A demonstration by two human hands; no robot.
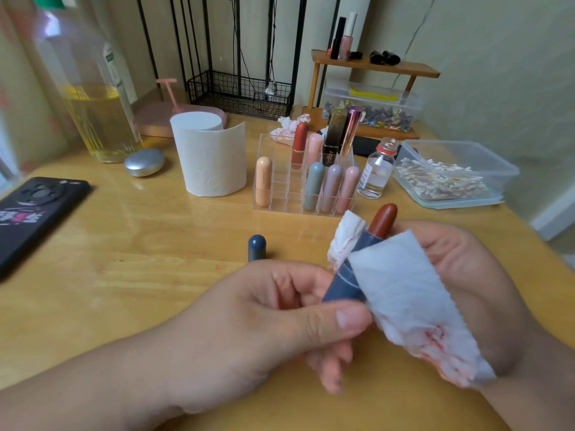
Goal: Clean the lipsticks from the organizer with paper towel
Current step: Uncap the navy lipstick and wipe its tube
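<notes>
My left hand [289, 309] grips the blue-grey base of an uncapped lipstick [351, 275], its brown-red bullet [384, 219] pointing up and away. My right hand [460, 275] holds a white paper towel piece [401, 293], stained red, wrapped round the lipstick tube. The lipstick's blue-grey cap [257, 247] stands on the table [155, 237] just beyond my left hand. Behind it stands the clear acrylic organizer [280, 194] with several capped lipsticks upright in its slots.
A paper towel roll [210, 154] stands left of the organizer. A small glass bottle [376, 169] and a plastic tub of cotton swabs [451, 175] are to its right. A phone [34, 213] lies at the left edge, near a silver tin [144, 162] and an oil bottle [96, 113].
</notes>
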